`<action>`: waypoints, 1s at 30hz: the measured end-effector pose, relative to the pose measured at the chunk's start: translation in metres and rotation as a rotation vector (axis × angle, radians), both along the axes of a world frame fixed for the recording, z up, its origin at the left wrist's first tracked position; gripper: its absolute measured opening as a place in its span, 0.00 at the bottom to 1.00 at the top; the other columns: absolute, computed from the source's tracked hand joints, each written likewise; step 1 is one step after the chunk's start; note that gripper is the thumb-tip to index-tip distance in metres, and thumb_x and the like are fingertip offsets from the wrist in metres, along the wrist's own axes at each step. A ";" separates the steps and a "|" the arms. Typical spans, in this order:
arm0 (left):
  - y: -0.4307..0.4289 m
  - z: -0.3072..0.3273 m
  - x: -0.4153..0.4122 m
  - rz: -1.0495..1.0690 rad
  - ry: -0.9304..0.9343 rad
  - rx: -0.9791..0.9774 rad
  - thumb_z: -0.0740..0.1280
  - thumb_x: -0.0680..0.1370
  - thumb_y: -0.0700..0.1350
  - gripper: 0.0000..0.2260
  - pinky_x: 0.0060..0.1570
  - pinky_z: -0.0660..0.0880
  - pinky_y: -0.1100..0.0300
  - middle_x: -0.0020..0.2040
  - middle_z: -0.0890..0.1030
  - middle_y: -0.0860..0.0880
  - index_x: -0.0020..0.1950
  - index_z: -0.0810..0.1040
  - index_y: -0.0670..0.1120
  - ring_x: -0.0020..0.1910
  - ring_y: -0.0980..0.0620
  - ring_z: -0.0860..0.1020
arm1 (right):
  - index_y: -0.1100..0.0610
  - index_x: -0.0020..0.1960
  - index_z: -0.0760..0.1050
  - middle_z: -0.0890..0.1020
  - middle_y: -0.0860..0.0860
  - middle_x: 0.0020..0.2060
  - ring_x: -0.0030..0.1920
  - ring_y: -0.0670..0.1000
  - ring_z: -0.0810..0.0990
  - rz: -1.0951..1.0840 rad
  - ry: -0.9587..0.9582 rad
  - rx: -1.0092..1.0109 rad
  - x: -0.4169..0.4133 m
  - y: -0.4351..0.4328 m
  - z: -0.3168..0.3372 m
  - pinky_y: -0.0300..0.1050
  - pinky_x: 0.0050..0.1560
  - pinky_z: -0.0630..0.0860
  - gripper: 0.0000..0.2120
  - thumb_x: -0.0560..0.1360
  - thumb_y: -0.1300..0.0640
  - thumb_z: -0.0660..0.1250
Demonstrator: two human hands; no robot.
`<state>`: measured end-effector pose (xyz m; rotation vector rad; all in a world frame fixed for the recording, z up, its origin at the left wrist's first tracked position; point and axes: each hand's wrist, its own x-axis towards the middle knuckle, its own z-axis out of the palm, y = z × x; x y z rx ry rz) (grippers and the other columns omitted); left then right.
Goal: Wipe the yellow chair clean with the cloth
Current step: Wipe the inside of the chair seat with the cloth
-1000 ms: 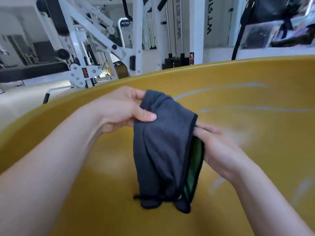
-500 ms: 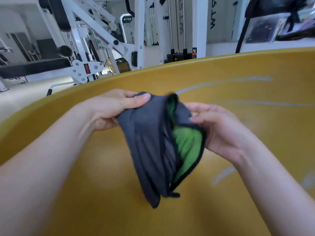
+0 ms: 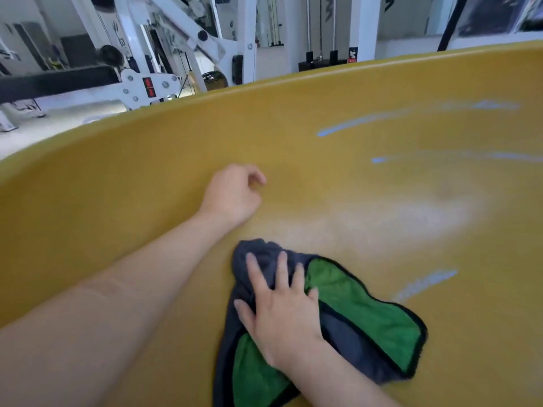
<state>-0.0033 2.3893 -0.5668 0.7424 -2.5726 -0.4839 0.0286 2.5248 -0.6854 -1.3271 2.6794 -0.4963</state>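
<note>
We see the cloth (image 3: pixel 364 324) lying flat on the yellow chair (image 3: pixel 147 177), low in the view and right of centre. It is grey on one face and green on the other, edged in black, and rumpled so both colours show. Its long axis runs on a diagonal, from the bunched grey end at upper left, near the left forearm, down to the green flap at lower right; a second green fold points toward the bottom edge of the view.

Our right hand (image 3: pixel 282 312) presses down on the cloth with the palm flat and the fingers spread apart, pointing up and slightly left. Our left hand (image 3: pixel 235 192) rests on the bare yellow plastic above the cloth, well clear of it, loosely curled with nothing in it.

The chair's surface is a smooth, curved shell that fills most of the frame, its rim arcing from lower left to upper right. Pale blue streaks (image 3: pixel 361 121) mark it at upper right, another lies right of the cloth, and a whitish, dull patch (image 3: pixel 411 212) spreads between them.

Beyond the rim we see a gym: a white weight machine (image 3: pixel 188 48) with black pads, a pale floor and white walls
</note>
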 end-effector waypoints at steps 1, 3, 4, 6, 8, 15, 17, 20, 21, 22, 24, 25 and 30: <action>-0.007 0.013 -0.004 -0.009 0.015 -0.181 0.63 0.73 0.36 0.15 0.64 0.69 0.53 0.60 0.76 0.46 0.54 0.79 0.50 0.63 0.45 0.72 | 0.38 0.77 0.41 0.54 0.62 0.77 0.72 0.67 0.62 0.088 0.134 -0.125 -0.004 0.000 -0.007 0.62 0.61 0.71 0.30 0.80 0.38 0.51; -0.020 0.038 -0.012 -0.006 0.008 -0.465 0.66 0.72 0.38 0.21 0.69 0.61 0.48 0.71 0.66 0.42 0.64 0.74 0.50 0.72 0.42 0.61 | 0.37 0.73 0.60 0.75 0.59 0.66 0.57 0.60 0.78 0.239 0.343 -0.227 -0.033 0.007 -0.016 0.50 0.44 0.79 0.28 0.74 0.45 0.64; -0.029 0.047 -0.017 0.016 -0.002 -0.578 0.67 0.72 0.39 0.24 0.72 0.56 0.45 0.74 0.61 0.40 0.68 0.70 0.50 0.74 0.40 0.57 | 0.36 0.71 0.62 0.77 0.56 0.64 0.54 0.58 0.79 0.235 0.409 -0.218 -0.057 0.011 -0.016 0.48 0.41 0.79 0.30 0.72 0.47 0.68; -0.048 0.064 -0.026 0.093 -0.035 -0.658 0.67 0.74 0.44 0.29 0.73 0.51 0.41 0.76 0.58 0.38 0.73 0.62 0.50 0.75 0.37 0.55 | 0.34 0.73 0.55 0.70 0.53 0.68 0.56 0.58 0.72 0.027 0.448 -0.228 -0.111 0.012 -0.014 0.50 0.45 0.77 0.32 0.76 0.51 0.67; -0.063 0.073 -0.034 0.154 -0.070 -0.638 0.65 0.75 0.51 0.30 0.72 0.56 0.41 0.71 0.66 0.37 0.75 0.58 0.50 0.71 0.36 0.63 | 0.35 0.75 0.49 0.61 0.54 0.72 0.57 0.59 0.66 -0.314 0.302 -0.334 -0.130 -0.006 -0.003 0.50 0.51 0.72 0.33 0.79 0.56 0.60; -0.072 0.065 -0.037 0.187 0.104 -0.681 0.59 0.79 0.56 0.20 0.62 0.61 0.48 0.60 0.77 0.42 0.70 0.69 0.51 0.61 0.41 0.72 | 0.46 0.74 0.61 0.69 0.53 0.66 0.52 0.57 0.74 0.194 0.481 -0.538 -0.065 -0.086 0.022 0.45 0.34 0.78 0.29 0.75 0.45 0.64; -0.076 0.063 -0.037 0.175 0.120 -0.697 0.60 0.79 0.55 0.20 0.62 0.60 0.49 0.61 0.77 0.43 0.70 0.68 0.52 0.61 0.41 0.72 | 0.45 0.73 0.63 0.71 0.53 0.65 0.51 0.57 0.73 0.234 0.739 -0.496 -0.127 -0.077 0.036 0.45 0.32 0.77 0.30 0.73 0.53 0.66; -0.076 0.062 -0.041 0.176 0.152 -0.676 0.59 0.80 0.53 0.19 0.64 0.59 0.50 0.62 0.77 0.44 0.72 0.68 0.55 0.62 0.41 0.71 | 0.47 0.73 0.65 0.70 0.59 0.67 0.54 0.63 0.70 -0.336 0.566 -0.773 -0.188 -0.077 0.083 0.55 0.39 0.79 0.26 0.76 0.57 0.62; -0.075 0.061 -0.042 0.183 0.172 -0.662 0.58 0.80 0.51 0.19 0.64 0.59 0.50 0.61 0.77 0.44 0.71 0.69 0.55 0.62 0.42 0.71 | 0.48 0.74 0.63 0.68 0.60 0.69 0.56 0.63 0.68 -0.561 0.385 -0.878 -0.185 -0.092 0.094 0.56 0.43 0.78 0.25 0.78 0.56 0.61; -0.074 0.060 -0.043 0.193 0.192 -0.649 0.57 0.80 0.50 0.19 0.64 0.59 0.50 0.60 0.78 0.45 0.70 0.70 0.56 0.61 0.42 0.72 | 0.49 0.75 0.62 0.66 0.60 0.70 0.57 0.63 0.68 -0.685 0.257 -0.944 -0.169 -0.113 0.101 0.56 0.47 0.77 0.25 0.79 0.56 0.60; -0.076 0.060 -0.040 0.211 0.213 -0.637 0.52 0.77 0.49 0.22 0.63 0.59 0.50 0.59 0.78 0.46 0.69 0.72 0.57 0.61 0.43 0.72 | 0.53 0.75 0.63 0.67 0.59 0.70 0.56 0.62 0.68 -0.569 0.284 -1.007 -0.127 -0.153 0.108 0.55 0.49 0.76 0.27 0.76 0.56 0.63; -0.077 0.060 -0.038 0.208 0.219 -0.635 0.49 0.75 0.50 0.24 0.63 0.59 0.51 0.60 0.78 0.46 0.69 0.72 0.57 0.61 0.43 0.72 | 0.54 0.74 0.63 0.68 0.58 0.69 0.55 0.60 0.67 -0.395 0.368 -0.978 -0.109 -0.163 0.104 0.52 0.47 0.77 0.30 0.74 0.56 0.66; -0.077 0.060 -0.038 0.227 0.208 -0.625 0.52 0.76 0.49 0.23 0.63 0.59 0.51 0.61 0.78 0.46 0.69 0.72 0.56 0.63 0.44 0.72 | 0.56 0.71 0.68 0.74 0.60 0.63 0.50 0.61 0.74 -0.091 0.862 -0.657 -0.199 -0.101 0.127 0.51 0.39 0.78 0.26 0.74 0.54 0.66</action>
